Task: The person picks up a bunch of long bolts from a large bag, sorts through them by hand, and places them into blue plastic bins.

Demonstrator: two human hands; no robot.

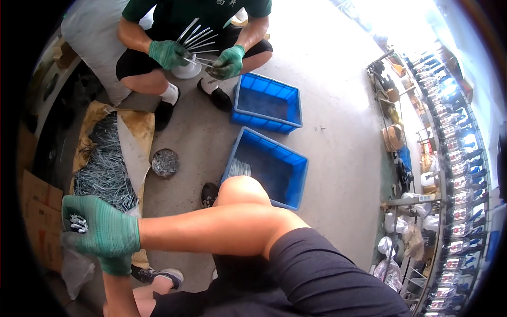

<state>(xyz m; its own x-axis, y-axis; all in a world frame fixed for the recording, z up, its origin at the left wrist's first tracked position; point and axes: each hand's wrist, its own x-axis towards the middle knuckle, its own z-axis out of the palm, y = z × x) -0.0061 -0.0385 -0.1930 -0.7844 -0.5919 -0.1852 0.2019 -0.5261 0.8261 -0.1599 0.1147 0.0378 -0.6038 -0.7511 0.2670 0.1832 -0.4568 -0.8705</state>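
Note:
My right hand [108, 224], in a green knit glove, is closed around a bundle of thin silver metal rods [79, 223], whose ends show at the far left. My right forearm reaches across to the left. Just below it, my gloved left hand [116, 264] is mostly hidden behind the right one, and its fingers do not show. Beyond both hands lies an opened carton [145, 120] with a heap of similar loose rods [103, 174]. Inside the nearer blue crate [301, 179], a row of rods [240, 168] stands along the left side, partly behind my knee.
A co-worker squats opposite, gloved hands holding fanned-out metal rods [198, 39]. Another blue crate [269, 124] is before them. A round tin of small metal bits [165, 162] sits beside the carton. Cardboard boxes [42, 222] line the left; loaded shelving [412, 201] runs along the right.

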